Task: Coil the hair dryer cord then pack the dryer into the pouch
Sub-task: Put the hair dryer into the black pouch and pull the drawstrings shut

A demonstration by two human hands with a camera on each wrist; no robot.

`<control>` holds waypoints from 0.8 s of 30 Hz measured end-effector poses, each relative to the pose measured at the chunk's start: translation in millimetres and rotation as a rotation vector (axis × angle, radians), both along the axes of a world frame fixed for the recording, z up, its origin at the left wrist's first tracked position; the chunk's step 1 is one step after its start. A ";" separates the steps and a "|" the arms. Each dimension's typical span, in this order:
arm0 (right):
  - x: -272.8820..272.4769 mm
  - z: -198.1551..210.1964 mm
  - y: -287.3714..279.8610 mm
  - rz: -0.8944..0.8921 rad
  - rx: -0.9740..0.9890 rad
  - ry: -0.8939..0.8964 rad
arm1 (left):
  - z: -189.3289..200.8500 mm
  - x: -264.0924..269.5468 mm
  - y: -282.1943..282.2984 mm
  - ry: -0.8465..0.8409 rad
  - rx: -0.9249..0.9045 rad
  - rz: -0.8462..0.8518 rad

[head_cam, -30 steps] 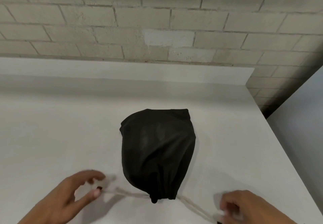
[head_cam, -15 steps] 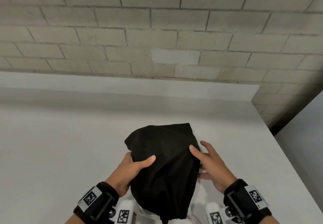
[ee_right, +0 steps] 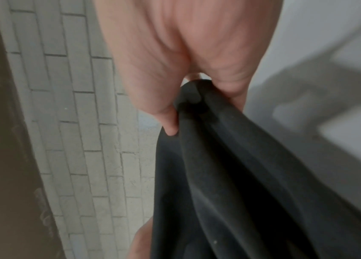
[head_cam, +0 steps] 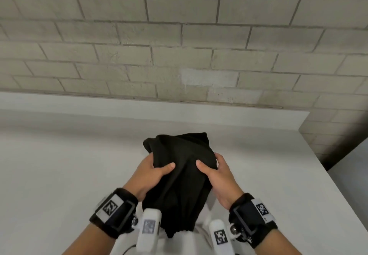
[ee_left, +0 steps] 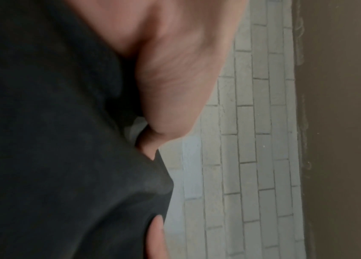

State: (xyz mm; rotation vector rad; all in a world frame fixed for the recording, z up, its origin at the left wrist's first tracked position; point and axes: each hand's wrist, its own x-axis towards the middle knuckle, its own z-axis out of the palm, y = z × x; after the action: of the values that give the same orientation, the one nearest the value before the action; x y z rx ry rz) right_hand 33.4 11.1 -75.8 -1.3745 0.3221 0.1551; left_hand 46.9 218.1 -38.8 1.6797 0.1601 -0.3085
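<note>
Pouch (head_cam: 180,177): black fabric, bulging, gathered at its near end, held over a white worktop (head_cam: 59,175) between both hands. Contents hidden by the fabric; hair dryer and cord cannot be made out in any view.

Left hand (head_cam: 152,173): grips the pouch's left side, thumb pressed across the top of the fabric, fingers curled round underneath. Left wrist view shows the palm against dark cloth (ee_left: 53,140) and a fingertip (ee_left: 156,240) at the cloth's edge.

Right hand (head_cam: 216,175): grips the pouch's right side, thumb lying on top of the fabric, fingers wrapped round its far flank. Right wrist view shows a fold of the black cloth (ee_right: 230,175) bunched in the hand (ee_right: 175,61).

Wristbands: black, one on each wrist, each bearing a square printed marker (head_cam: 110,208). White camera housings (head_cam: 149,227) with similar markers project beneath both wrists, flanking the pouch's gathered end.

Drawstring: pale cord (head_cam: 207,227) trailing near the gathered end, partly hidden by the housings.

Wall (head_cam: 179,45): pale grey brick, rising behind the worktop's raised back edge.
</note>
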 end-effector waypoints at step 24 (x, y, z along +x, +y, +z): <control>102.0 -13.6 37.7 -0.003 -0.027 0.149 | -10.6 142.1 66.1 0.190 0.042 0.177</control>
State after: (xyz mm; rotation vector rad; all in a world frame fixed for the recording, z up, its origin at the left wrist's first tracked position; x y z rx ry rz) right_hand 135.4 48.8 -89.3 -1.3923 0.4520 0.2522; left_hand 189.0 284.1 -49.4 1.6637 0.4563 -0.3327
